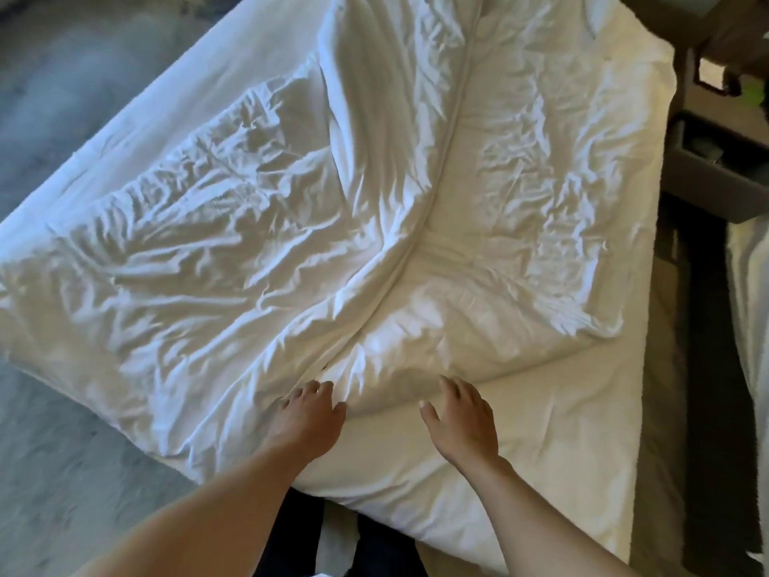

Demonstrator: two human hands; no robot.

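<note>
A crumpled white duvet (258,251) lies spread over a bed, its left part hanging off the mattress side and a long seam running down its middle. Below its near edge shows the bare white sheet (553,443) of the mattress. My left hand (310,418) rests on the duvet's near edge, fingers spread and slightly bent. About a hand's width to the right, my right hand (462,418) lies with relaxed fingers at the same edge, where duvet meets sheet. Neither hand grips the cloth.
Grey carpet (66,464) lies to the left of the bed. A dark gap (707,368) runs along the bed's right side, with a grey bedside unit (715,177) and a second white bedding edge (753,310) beyond. My dark trousers (374,547) show at the bottom.
</note>
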